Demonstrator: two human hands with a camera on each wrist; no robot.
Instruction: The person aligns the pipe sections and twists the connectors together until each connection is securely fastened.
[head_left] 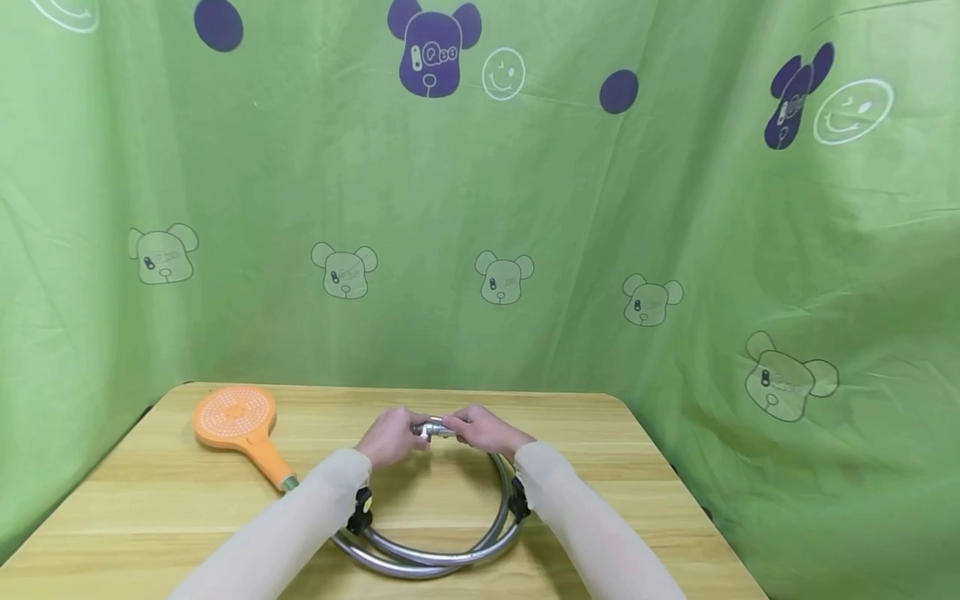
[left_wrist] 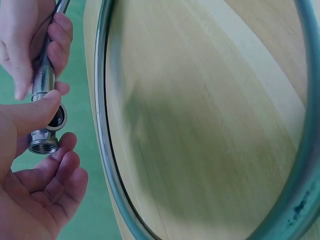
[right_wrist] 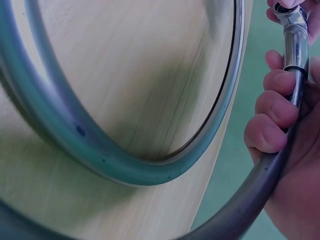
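My left hand pinches a small chrome pipe fitting between thumb and fingers, above the table. The fitting has a threaded open end and a round side opening. My right hand grips the end of a silver shower hose, just behind its chrome nut. The nut meets the fitting end to end; some thread shows at the joint in the left wrist view. From the right hand the hose loops down onto the table and runs left under the left forearm. An orange shower head lies at the left, spray face up.
A wooden table carries the hose and shower head. Green curtains printed with bear heads and smiley faces hang behind it and along both sides. A black wrist camera sits on the left wrist, another on the right.
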